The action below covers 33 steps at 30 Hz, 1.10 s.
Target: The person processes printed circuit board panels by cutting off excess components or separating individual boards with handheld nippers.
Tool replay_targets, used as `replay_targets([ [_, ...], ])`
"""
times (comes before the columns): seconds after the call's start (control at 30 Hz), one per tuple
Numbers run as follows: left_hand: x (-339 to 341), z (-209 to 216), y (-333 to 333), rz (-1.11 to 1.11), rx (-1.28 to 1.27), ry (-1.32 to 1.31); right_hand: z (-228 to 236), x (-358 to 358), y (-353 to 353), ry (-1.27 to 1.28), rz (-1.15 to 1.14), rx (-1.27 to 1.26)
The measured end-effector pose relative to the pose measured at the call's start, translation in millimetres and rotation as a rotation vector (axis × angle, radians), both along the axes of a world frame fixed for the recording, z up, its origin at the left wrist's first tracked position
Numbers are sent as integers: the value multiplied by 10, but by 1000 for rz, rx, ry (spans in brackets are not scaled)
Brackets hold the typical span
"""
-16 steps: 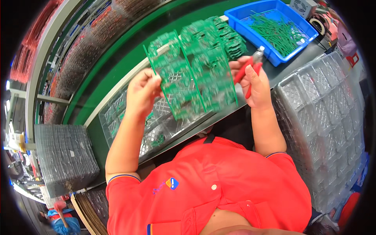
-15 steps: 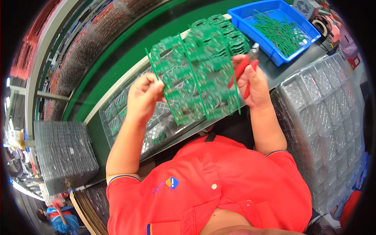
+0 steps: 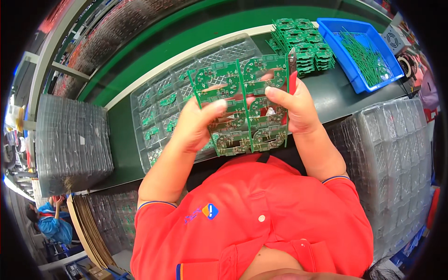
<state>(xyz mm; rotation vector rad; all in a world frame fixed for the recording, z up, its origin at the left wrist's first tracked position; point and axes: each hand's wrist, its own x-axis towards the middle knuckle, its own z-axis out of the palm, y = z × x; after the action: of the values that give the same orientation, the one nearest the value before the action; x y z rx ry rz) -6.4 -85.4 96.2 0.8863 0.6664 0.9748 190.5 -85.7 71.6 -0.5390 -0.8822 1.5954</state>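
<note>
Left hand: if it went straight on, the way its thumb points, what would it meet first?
Apart from the green circuit-board panel it holds, probably the right hand at the panel's other side; their exact depth is unclear.

Bright light, fisheye-bent edges, glare on trays (image 3: 396, 156)

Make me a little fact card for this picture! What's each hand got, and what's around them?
Left hand: holding a green circuit board panel by its left side
Right hand: holding red-handled pliers, thumb over the panel's right side
Behind the panel: clear plastic tray with small green boards in some pockets
Beside the blue bin: stacked green boards
In the bin: thin green strips
Far left: stack of clear trays
Shirt: red
</note>
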Motion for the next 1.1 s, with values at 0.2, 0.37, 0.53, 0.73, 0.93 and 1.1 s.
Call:
replay_targets([
  [0.2, 95, -115, -82, 179, 149, 178, 28, -40, -106, -303, -230, 89],
  [0.37, 131, -96, -105, 159, 89, 192, 33, -15, -130, -361, -277, 101],
  [0.53, 159, -87, -137, 182, 92, 175, 74, -25, -143, -409, -282, 81],
  [0.73, 165, -121, -167, 204, 124, 162, 61, -43, -161, -386, -266, 100],
  [0.93, 158, -141, -148, 215, 116, 240, 52, -90, -167, -395, -351, 139],
  [1.1, 207, -183, -111, 301, 192, 260, 34, -115, -148, -458, -382, 170],
])
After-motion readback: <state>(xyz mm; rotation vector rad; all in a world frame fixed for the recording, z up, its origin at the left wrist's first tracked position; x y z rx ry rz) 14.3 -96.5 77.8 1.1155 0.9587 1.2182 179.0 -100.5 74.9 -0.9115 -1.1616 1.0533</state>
